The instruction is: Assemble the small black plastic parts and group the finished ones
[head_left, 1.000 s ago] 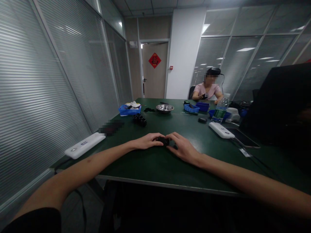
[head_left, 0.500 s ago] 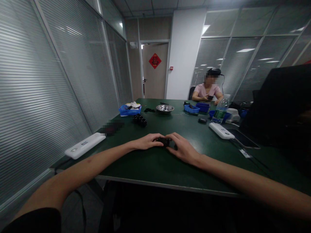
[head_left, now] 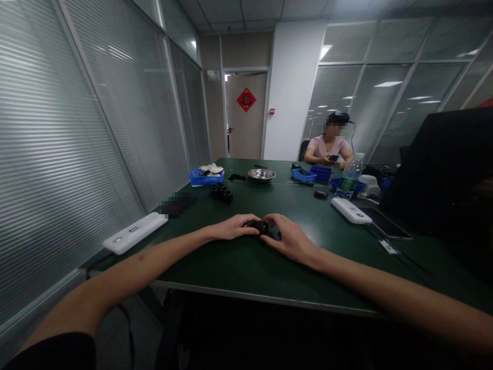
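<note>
Between my hands, low over the green table (head_left: 215, 262), is a small glossy black object (head_left: 262, 227) with a rounded outline; its exact kind cannot be made out. My left hand (head_left: 234, 227) is closed round its left end, thumb in front and fingers behind. From the right, the curved fingers and thumb of my right hand (head_left: 288, 237) pinch its other end. Part of the object is hidden by the fingers. Farther back on the left stands a cluster of shiny black rounded pieces (head_left: 222, 193).
A steel bowl (head_left: 262, 176) and a blue basket (head_left: 207, 178) of items stand at the back. Toward the right are a water bottle (head_left: 349, 177), a white power bank (head_left: 351, 210), a phone (head_left: 386, 223) and a dark screen (head_left: 442, 169). Another person (head_left: 329, 146) sits across the table.
The fingers of my right hand have shifted slightly on the black object. My left hand stays nearly in place. The whole view has dropped a little in the frame.
</note>
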The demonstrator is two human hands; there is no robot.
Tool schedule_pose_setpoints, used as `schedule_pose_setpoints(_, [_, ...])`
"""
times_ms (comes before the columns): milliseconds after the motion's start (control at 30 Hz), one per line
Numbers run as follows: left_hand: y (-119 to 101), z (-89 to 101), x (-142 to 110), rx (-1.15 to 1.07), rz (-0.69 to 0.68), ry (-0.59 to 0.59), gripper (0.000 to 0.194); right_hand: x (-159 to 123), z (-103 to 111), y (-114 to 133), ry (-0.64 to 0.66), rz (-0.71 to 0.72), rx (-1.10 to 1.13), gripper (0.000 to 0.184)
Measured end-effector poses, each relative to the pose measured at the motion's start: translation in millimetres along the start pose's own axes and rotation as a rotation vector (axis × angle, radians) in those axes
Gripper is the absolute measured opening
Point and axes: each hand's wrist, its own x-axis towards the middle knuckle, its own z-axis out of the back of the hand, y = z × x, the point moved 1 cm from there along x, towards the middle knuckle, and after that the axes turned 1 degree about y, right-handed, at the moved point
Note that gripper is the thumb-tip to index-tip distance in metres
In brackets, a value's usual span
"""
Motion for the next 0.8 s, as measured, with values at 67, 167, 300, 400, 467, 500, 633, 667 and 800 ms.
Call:
schedule_pose_setpoints(67, [0.9, 0.2, -0.3, -0.005, -0.002, 0.009, 0.045, -0.3, -0.8, -1.0, 0.016, -0.043, 0.001, 0.035])
schedule_pose_setpoints(167, [3.0, 0.0, -0.1, 0.001, -0.011, 0.010, 0.045, -0.1, -1.3, -1.1, 0.012, 0.003, 0.010, 0.035])
schedule_pose_setpoints(300, [4.1, -0.6, 0.5, 0.026, -0.022, -0.006, 0.045, 0.8, -0.9, 0.2, 0.002, 0.081, 0.011, 0.041])
schedule_pose_setpoints(400, [3.0, -0.4, 0.5, 0.024, -0.021, -0.004, 0.045, 0.6, 0.1, 1.0, -0.011, 0.054, 0.016, 0.043])
schedule_pose_setpoints(467, [2.3, 0.0, 0.3, 0.027, -0.011, -0.001, 0.045, 0.3, 0.7, 1.0, -0.006, 0.001, 0.017, 0.041])
schedule_pose_setpoints(500, [2.0, 0.1, 0.2, 0.027, -0.009, 0.000, 0.045, 0.2, 1.0, 0.9, 0.003, -0.027, 0.017, 0.038])
schedule_pose_setpoints(633, [0.4, 0.2, 0.1, 0.014, -0.012, -0.002, 0.042, 0.0, 0.9, -0.3, 0.021, -0.048, 0.029, 0.031])
schedule_pose_setpoints(667, [0.2, 0.1, 0.2, 0.013, -0.012, -0.004, 0.042, -0.1, 0.8, -0.5, 0.017, -0.028, 0.034, 0.033])
schedule_pose_setpoints(800, [1.2, -0.2, 0.5, 0.028, -0.019, -0.008, 0.043, -0.5, -0.3, 0.0, 0.004, 0.073, 0.037, 0.039])
